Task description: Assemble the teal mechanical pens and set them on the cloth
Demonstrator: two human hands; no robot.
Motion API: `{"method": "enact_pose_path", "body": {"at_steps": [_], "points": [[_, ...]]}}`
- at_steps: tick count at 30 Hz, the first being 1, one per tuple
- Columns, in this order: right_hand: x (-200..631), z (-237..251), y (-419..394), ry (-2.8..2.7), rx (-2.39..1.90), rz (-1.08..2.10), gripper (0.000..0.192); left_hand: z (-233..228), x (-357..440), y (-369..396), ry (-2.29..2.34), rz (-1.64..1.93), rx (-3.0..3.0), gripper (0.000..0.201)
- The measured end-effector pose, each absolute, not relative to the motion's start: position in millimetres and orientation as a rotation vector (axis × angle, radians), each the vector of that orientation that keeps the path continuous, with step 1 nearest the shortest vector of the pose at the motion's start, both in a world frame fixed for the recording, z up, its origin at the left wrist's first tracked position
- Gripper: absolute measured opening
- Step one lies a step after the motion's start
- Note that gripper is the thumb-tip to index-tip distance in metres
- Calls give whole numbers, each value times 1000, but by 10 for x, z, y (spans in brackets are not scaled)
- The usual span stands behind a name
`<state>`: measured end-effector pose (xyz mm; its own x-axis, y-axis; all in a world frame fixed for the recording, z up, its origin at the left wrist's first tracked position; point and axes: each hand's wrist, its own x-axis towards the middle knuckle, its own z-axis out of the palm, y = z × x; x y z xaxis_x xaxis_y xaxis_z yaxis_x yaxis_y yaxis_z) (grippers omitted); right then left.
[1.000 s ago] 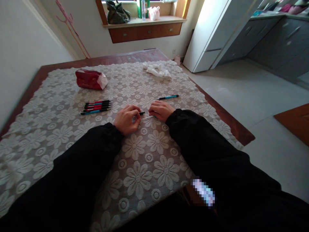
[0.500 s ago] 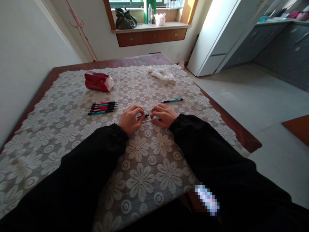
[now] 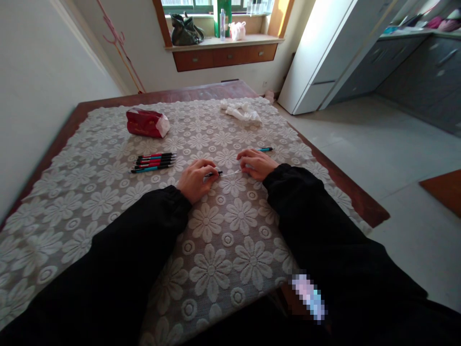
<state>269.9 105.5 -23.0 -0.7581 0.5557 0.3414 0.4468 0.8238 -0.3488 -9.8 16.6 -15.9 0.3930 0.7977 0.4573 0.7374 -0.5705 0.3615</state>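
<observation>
My left hand (image 3: 197, 179) rests low over the lace cloth, its thumb and fingertips pinched on a dark pen part (image 3: 218, 173) whose black end sticks out to the right. My right hand (image 3: 257, 163) is to the right of it with fingers curled around one end of a thin whitish pen refill (image 3: 231, 173), which points toward the left hand's pen part. Whether the refill touches that part I cannot tell. Just beyond the right hand lies a blue and black pen (image 3: 266, 149), partly covered by the fingers. Several red, blue and black pens (image 3: 154, 162) lie side by side to the left.
A red pouch (image 3: 146, 123) with a white end lies at the back left of the table. Crumpled white plastic (image 3: 242, 113) is at the back right. The flowered lace tablecloth (image 3: 205, 223) covers most of the wooden table, whose right edge (image 3: 374, 214) shows.
My right hand has moved to the right and slightly away from me, widening the gap between the hands. More of the whitish refill shows, and the pen behind is now partly hidden.
</observation>
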Motion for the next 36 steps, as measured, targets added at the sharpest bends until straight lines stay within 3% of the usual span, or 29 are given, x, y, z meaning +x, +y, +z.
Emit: {"method": "enact_pose_path", "body": {"at_steps": [9,36], "points": [[2687,-259,1052,-2585,-779,306,7,-131,-82,115,1617,868,2550,13],[2445,-237,850,-2564,-787,377,8,-162,-111,189,1503,866,2514,19]]}}
